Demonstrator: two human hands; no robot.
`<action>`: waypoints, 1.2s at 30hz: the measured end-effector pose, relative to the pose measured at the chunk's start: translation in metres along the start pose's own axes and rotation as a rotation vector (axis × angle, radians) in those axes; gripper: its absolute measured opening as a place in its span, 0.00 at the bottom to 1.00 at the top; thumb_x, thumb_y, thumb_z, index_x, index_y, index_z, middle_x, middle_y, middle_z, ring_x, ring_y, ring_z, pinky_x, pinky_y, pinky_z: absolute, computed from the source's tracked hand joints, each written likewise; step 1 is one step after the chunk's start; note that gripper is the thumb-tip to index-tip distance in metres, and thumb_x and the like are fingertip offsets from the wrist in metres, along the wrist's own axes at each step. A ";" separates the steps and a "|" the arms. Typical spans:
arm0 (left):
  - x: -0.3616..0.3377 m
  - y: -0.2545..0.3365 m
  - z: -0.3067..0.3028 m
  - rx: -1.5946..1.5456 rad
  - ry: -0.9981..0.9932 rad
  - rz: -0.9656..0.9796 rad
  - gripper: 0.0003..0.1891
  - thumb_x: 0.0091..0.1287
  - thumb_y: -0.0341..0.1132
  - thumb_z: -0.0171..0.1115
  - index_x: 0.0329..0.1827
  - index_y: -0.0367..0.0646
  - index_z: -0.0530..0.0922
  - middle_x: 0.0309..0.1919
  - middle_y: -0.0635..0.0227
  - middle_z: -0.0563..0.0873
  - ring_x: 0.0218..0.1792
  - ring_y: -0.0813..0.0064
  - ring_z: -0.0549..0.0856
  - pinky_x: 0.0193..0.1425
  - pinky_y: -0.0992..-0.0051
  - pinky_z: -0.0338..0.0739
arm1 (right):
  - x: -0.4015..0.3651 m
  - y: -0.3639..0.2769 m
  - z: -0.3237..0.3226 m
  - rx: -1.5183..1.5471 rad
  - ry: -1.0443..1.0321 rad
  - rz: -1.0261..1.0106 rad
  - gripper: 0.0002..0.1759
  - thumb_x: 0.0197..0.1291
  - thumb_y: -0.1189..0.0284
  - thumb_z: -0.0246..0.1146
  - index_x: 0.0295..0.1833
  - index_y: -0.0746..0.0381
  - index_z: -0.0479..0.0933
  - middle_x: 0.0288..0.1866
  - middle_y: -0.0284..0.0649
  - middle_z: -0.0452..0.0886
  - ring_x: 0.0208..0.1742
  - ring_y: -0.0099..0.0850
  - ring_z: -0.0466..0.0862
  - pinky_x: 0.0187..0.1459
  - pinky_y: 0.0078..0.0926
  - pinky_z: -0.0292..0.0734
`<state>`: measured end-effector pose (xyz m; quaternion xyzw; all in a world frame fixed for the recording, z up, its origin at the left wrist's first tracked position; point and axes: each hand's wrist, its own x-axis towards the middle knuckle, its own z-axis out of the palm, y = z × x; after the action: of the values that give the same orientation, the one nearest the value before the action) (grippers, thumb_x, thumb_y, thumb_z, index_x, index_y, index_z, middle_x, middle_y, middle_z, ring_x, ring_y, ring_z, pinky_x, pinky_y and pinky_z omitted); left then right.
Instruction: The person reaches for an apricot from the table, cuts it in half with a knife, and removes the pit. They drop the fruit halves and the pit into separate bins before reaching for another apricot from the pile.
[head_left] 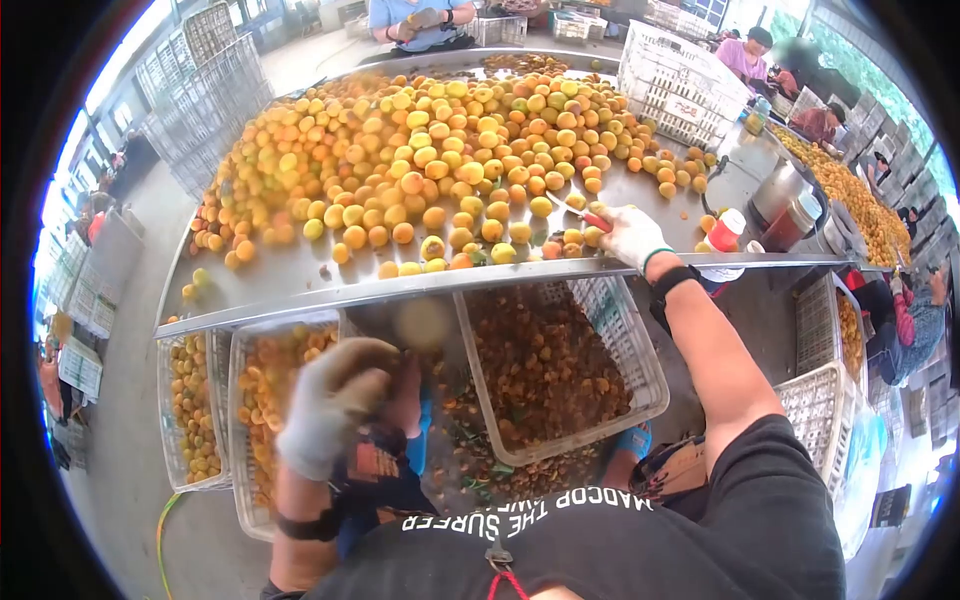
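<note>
My right hand (632,236), in a white work glove, is closed around the red handle of a knife (597,221). Its blade points left over the near edge of the apricot pile (430,150) on the metal table. Lower left, my gloved left hand (338,405) is blurred by motion above a crate of orange apricot pieces (262,385). Its fingers are loosely curled and apart, and nothing shows between them. A blurred pale yellow round shape (422,325) appears just beyond the fingers.
A crate of brown scraps (655,395) stands below the metal table rim (450,283). Another crate with apricots (222,450) is at far left. A white crate (690,85), red-capped container (727,230) and metal pot (785,190) stand on the table. A person (425,18) works opposite.
</note>
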<state>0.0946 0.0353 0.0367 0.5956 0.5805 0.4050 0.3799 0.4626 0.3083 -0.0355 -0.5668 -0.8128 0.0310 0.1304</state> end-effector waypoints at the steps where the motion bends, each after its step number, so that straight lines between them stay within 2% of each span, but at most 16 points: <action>1: 0.003 0.004 0.010 -0.086 -0.047 -0.106 0.12 0.64 0.26 0.59 0.50 0.36 0.83 0.41 0.67 0.84 0.40 0.81 0.82 0.43 0.79 0.77 | 0.006 -0.004 0.002 -0.031 -0.107 0.018 0.20 0.57 0.64 0.61 0.55 0.56 0.80 0.49 0.50 0.84 0.52 0.49 0.83 0.54 0.41 0.78; 2: 0.005 0.011 0.018 -0.171 -0.093 -0.213 0.12 0.65 0.26 0.60 0.50 0.36 0.83 0.40 0.67 0.85 0.39 0.80 0.82 0.43 0.78 0.77 | 0.012 -0.008 0.006 -0.059 -0.215 0.034 0.18 0.58 0.64 0.60 0.54 0.54 0.81 0.51 0.49 0.84 0.53 0.48 0.84 0.55 0.41 0.78; 4: 0.010 -0.005 0.028 -0.147 -0.113 -0.180 0.12 0.65 0.27 0.60 0.49 0.36 0.82 0.40 0.66 0.85 0.38 0.79 0.82 0.42 0.78 0.77 | 0.026 0.007 0.020 -0.094 -0.211 0.025 0.17 0.60 0.61 0.60 0.51 0.56 0.81 0.50 0.49 0.85 0.53 0.48 0.84 0.54 0.41 0.79; 8: 0.009 -0.008 0.030 -0.104 -0.116 -0.161 0.12 0.65 0.28 0.60 0.49 0.35 0.82 0.39 0.65 0.84 0.37 0.79 0.82 0.42 0.77 0.78 | 0.028 0.000 0.013 -0.002 -0.147 0.049 0.15 0.59 0.61 0.59 0.48 0.57 0.81 0.45 0.50 0.85 0.50 0.49 0.85 0.53 0.40 0.79; 10: 0.009 -0.003 0.032 -0.168 -0.096 -0.261 0.12 0.66 0.28 0.60 0.50 0.35 0.82 0.39 0.65 0.84 0.38 0.78 0.82 0.44 0.76 0.78 | 0.025 -0.024 0.001 0.037 -0.015 0.052 0.14 0.58 0.62 0.60 0.44 0.58 0.82 0.43 0.50 0.86 0.48 0.47 0.85 0.51 0.41 0.79; 12: 0.010 -0.002 0.035 -0.245 -0.114 -0.231 0.11 0.65 0.27 0.60 0.49 0.34 0.82 0.38 0.65 0.83 0.39 0.78 0.82 0.45 0.76 0.77 | 0.017 -0.055 0.005 0.395 0.033 -0.170 0.14 0.54 0.62 0.64 0.40 0.60 0.84 0.40 0.50 0.85 0.44 0.47 0.85 0.45 0.41 0.79; 13: 0.011 0.000 0.038 -0.245 -0.111 -0.230 0.11 0.65 0.27 0.60 0.49 0.34 0.82 0.38 0.65 0.83 0.39 0.78 0.82 0.45 0.76 0.77 | 0.017 -0.079 -0.001 0.364 -0.107 -0.172 0.15 0.54 0.61 0.65 0.41 0.61 0.84 0.39 0.50 0.85 0.44 0.47 0.85 0.46 0.40 0.78; 18: 0.014 -0.002 0.043 -0.146 -0.180 -0.177 0.11 0.66 0.26 0.60 0.49 0.33 0.82 0.38 0.65 0.84 0.40 0.78 0.83 0.47 0.76 0.78 | 0.025 -0.142 0.035 0.061 -0.114 -0.256 0.13 0.58 0.61 0.62 0.44 0.56 0.85 0.40 0.47 0.87 0.45 0.46 0.86 0.48 0.42 0.80; 20: 0.012 -0.003 0.038 -0.154 -0.152 -0.173 0.11 0.66 0.26 0.59 0.49 0.33 0.82 0.38 0.64 0.84 0.40 0.77 0.84 0.47 0.75 0.78 | 0.025 -0.153 0.033 0.068 -0.111 -0.227 0.12 0.59 0.62 0.62 0.44 0.55 0.85 0.40 0.46 0.87 0.45 0.46 0.86 0.48 0.43 0.81; 22: 0.011 -0.007 0.036 -0.193 -0.152 -0.208 0.11 0.66 0.26 0.58 0.49 0.34 0.82 0.38 0.63 0.84 0.40 0.77 0.84 0.47 0.75 0.78 | 0.027 -0.164 0.035 0.123 0.002 -0.265 0.12 0.59 0.64 0.61 0.44 0.54 0.85 0.40 0.46 0.87 0.46 0.46 0.86 0.47 0.43 0.81; 24: 0.013 -0.008 0.034 -0.174 -0.161 -0.204 0.11 0.66 0.26 0.59 0.49 0.33 0.81 0.38 0.62 0.84 0.40 0.76 0.84 0.47 0.75 0.78 | 0.028 -0.174 0.034 0.160 -0.018 -0.334 0.11 0.58 0.64 0.62 0.43 0.54 0.85 0.40 0.46 0.87 0.46 0.47 0.86 0.47 0.43 0.80; 26: 0.015 -0.010 0.034 -0.152 -0.174 -0.193 0.11 0.67 0.27 0.59 0.50 0.33 0.81 0.38 0.62 0.84 0.41 0.76 0.84 0.48 0.74 0.78 | 0.036 -0.182 0.038 0.104 -0.184 -0.427 0.12 0.57 0.63 0.63 0.44 0.55 0.85 0.41 0.47 0.86 0.47 0.47 0.86 0.48 0.42 0.80; 27: 0.016 -0.015 0.034 -0.127 -0.167 -0.112 0.11 0.66 0.27 0.59 0.50 0.33 0.81 0.38 0.61 0.84 0.41 0.75 0.84 0.49 0.73 0.78 | 0.039 -0.186 0.027 0.082 -0.311 -0.394 0.14 0.57 0.61 0.63 0.45 0.55 0.84 0.43 0.48 0.87 0.48 0.46 0.86 0.50 0.41 0.80; 28: 0.015 -0.019 0.034 -0.101 -0.158 -0.034 0.11 0.66 0.28 0.59 0.50 0.33 0.81 0.38 0.61 0.84 0.42 0.74 0.84 0.49 0.73 0.78 | 0.042 -0.190 0.024 0.081 -0.314 -0.401 0.14 0.57 0.61 0.63 0.45 0.55 0.84 0.43 0.48 0.87 0.48 0.46 0.86 0.50 0.41 0.80; 31: 0.014 -0.022 0.032 -0.039 -0.159 0.003 0.14 0.67 0.30 0.58 0.52 0.35 0.82 0.41 0.61 0.86 0.43 0.73 0.84 0.51 0.73 0.78 | 0.060 -0.185 0.027 -0.057 -0.578 -0.354 0.23 0.55 0.55 0.63 0.50 0.57 0.84 0.48 0.47 0.87 0.50 0.45 0.86 0.52 0.38 0.79; 36: 0.009 -0.017 0.029 -0.098 -0.121 -0.029 0.13 0.67 0.30 0.57 0.52 0.35 0.82 0.39 0.64 0.86 0.38 0.78 0.83 0.43 0.76 0.78 | 0.058 -0.166 0.033 0.148 -0.590 -0.241 0.29 0.50 0.49 0.66 0.49 0.62 0.85 0.46 0.48 0.87 0.49 0.43 0.86 0.52 0.34 0.77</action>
<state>0.1149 0.0456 0.0104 0.5911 0.5447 0.3905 0.4487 0.2839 0.3067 -0.0236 -0.4219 -0.8725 0.2373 -0.0671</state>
